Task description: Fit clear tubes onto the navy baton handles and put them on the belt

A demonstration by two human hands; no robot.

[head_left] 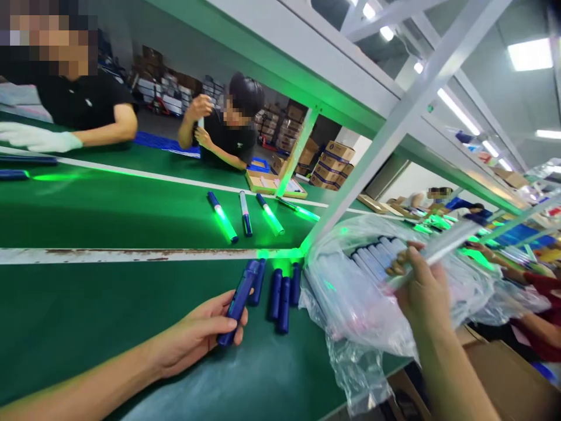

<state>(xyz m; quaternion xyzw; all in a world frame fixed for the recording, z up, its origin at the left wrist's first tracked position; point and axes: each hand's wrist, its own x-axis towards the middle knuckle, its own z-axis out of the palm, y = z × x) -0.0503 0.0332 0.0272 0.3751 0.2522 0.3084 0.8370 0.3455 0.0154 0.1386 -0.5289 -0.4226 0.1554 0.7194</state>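
Note:
In the head view, my left hand (205,327) is closed around a dark blue light stick handle (239,304), held tilted above the green table. Just beyond it lie several more blue handles (284,304) close together on the table. My right hand (423,283) grips a clear tube (451,245), smeared a little by motion, over a plastic bag (346,292). Inside the open bag sit many similar clear tubes (370,260) in a row. The far end of the tube shows no handle on it.
A white strip (131,255) edges my side of the green conveyor belt (109,216). Glowing green light sticks (223,219) lie on the belt. A white metal post (372,158) slants up beside the bag. Two co-workers sit across; others are at far right.

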